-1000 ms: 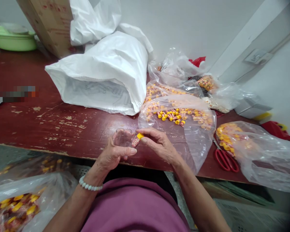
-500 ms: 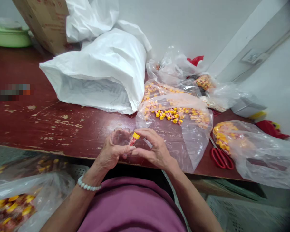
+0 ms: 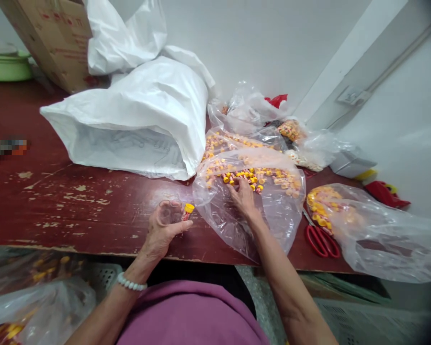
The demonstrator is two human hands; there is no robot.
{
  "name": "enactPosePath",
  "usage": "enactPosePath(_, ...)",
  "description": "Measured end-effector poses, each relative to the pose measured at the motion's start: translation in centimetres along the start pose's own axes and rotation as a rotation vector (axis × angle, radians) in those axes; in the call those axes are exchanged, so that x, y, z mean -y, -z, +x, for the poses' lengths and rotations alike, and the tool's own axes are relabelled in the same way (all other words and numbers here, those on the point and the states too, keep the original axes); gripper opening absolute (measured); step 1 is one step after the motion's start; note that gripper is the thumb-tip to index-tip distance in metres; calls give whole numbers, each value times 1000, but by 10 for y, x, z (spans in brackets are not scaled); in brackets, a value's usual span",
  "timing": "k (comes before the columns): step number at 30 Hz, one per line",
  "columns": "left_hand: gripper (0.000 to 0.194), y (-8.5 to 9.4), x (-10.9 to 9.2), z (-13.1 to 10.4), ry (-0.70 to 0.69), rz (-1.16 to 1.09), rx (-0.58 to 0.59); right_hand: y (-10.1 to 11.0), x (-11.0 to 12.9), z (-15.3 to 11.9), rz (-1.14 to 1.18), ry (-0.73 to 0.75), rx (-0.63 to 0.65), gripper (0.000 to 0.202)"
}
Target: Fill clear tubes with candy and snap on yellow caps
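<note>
My left hand [image 3: 161,231] is closed around several clear plastic tubes [image 3: 169,213] above the table's front part. Beside its thumb tip stands a small yellow-capped tube [image 3: 187,212] with reddish contents, tilted slightly to the right. My right hand [image 3: 243,196] reaches into the mouth of a clear plastic bag [image 3: 215,215], its thumb and fingers apart among loose yellow-capped tubes [image 3: 256,182]. The pile partly hides its fingertips. Behind my left hand, a big white sack [image 3: 158,100] lies with its mouth towards me, and clear tubes show inside.
Red-handled scissors [image 3: 321,241] lie right of the bag, near another clear bag [image 3: 377,230] of yellow-capped pieces. A cardboard box [image 3: 53,43] and a green basin [image 3: 7,67] stand at the back left. Below the table's left edge is a further filled bag [image 3: 57,306].
My right hand has left the yellow-capped tube at my left hand and moved forward and right to the pile in the bag. The left hand keeps its tubes. The view has shifted slightly.
</note>
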State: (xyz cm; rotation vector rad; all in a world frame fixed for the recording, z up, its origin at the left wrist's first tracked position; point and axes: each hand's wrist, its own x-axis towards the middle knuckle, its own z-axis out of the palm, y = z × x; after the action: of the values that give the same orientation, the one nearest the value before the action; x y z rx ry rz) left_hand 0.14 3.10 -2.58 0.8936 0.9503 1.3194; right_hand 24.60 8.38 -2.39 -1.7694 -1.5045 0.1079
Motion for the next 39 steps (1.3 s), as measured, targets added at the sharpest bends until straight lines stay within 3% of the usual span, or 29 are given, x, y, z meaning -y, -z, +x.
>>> enactPosePath(3,53,2,3,0,5,78,64,-18,-24,22,-24,-33,-2,22)
enactPosePath(7,51,5,1,-2,-16,151,109,-20,-24,23,7,-90,-3,21)
enactPosePath(11,52,4,2,-4,23,125,141,10,13,-11,150,-49,62,30)
enactPosePath(14,48,-1,0,-7,21,183,203,37,57,-45,462,124,244,24)
enactPosePath(17,41,-7,-2,-11,-18,306,288,51,90,-67,458,320,346,21)
enactPosePath(20,42,-11,-5,-15,-10,285,321,53,103,-73,370,468,368,25)
enactPosePath(24,44,-12,-11,-19,31,256,294,52,104,-72,341,453,335,37)
enactPosePath(27,47,-12,-16,-20,63,265,239,52,103,-72,365,422,284,32)
enactPosePath(34,46,-12,-10,-24,176,222,251,39,97,-90,128,597,369,50)
enactPosePath(37,45,-13,-13,-23,204,246,235,33,91,-87,248,541,401,51)
enactPosePath(39,46,-13,-17,-21,204,219,225,27,76,-71,266,439,348,49)
